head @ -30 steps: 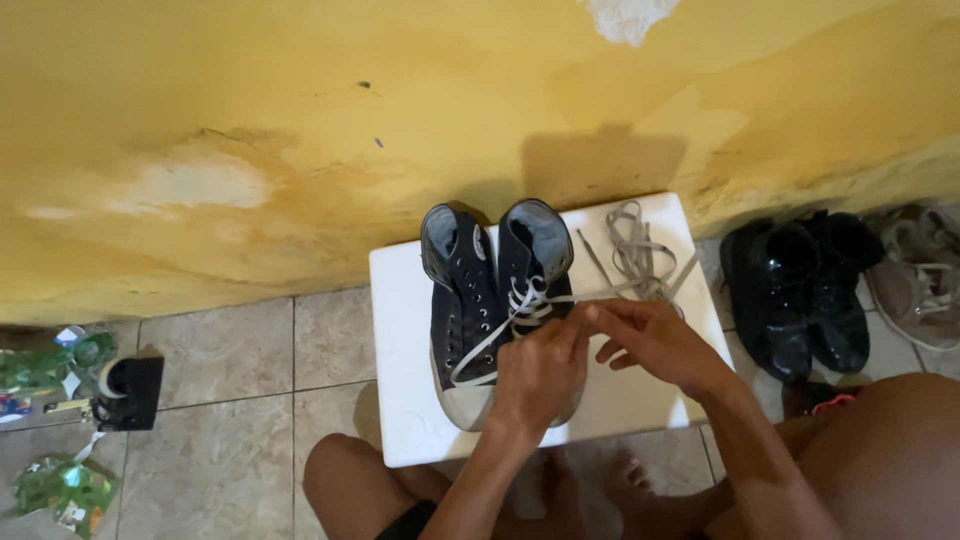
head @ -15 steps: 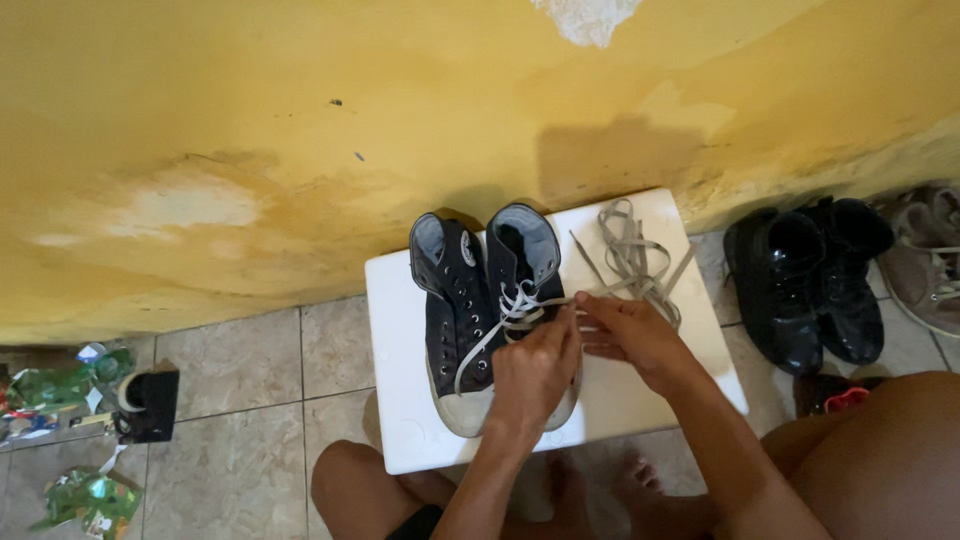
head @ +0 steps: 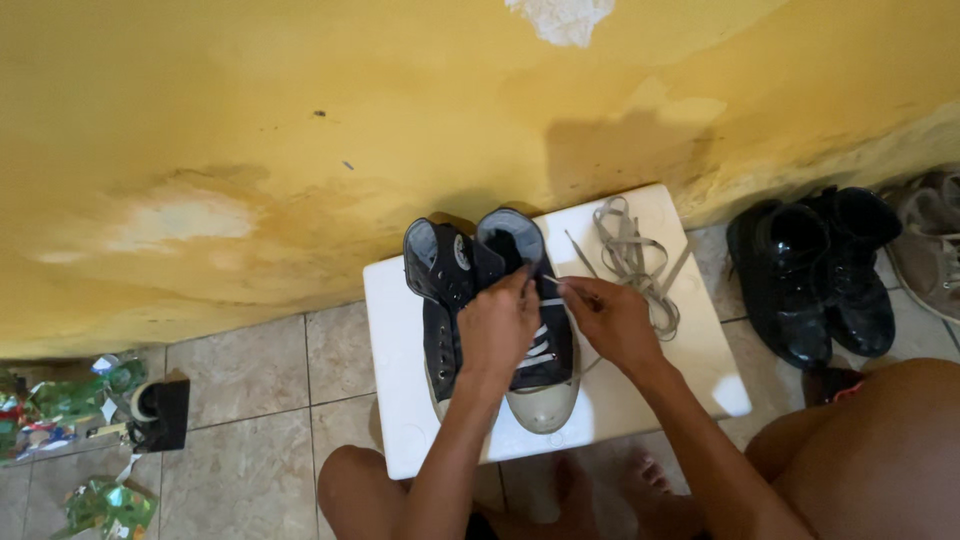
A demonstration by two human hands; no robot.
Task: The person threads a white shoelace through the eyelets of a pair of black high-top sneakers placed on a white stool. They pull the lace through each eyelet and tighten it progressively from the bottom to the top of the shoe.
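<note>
**Both hands at the laces of a black high-top on a white worktop**

The white worktop [head: 400, 400] stands against the yellow wall [head: 300, 120], and all positions below are taken from it. A pair of black high-top sneakers [head: 545, 365] sits on its middle, toes toward the person, collars toward the wall. The left hand [head: 497, 328] rests on top of the sneakers near the collars, its grip pressed together on the white lace [head: 543, 352] of the sneaker nearer the loose lace. The right hand [head: 610, 322] is just beside it, fingers pinching a lace end at the upper eyelets. A loose grey lace [head: 630, 250] lies in a heap on the worktop's far corner, beyond the right hand. Off the worktop on that same side, a pair of shiny black shoes [head: 815, 275] stands on the tiled floor [head: 250, 370], with a grey shoe [head: 935, 245] beyond them. On the opposite side, well apart, lie green scraps [head: 95, 500] and a small black object [head: 165, 412].
</note>
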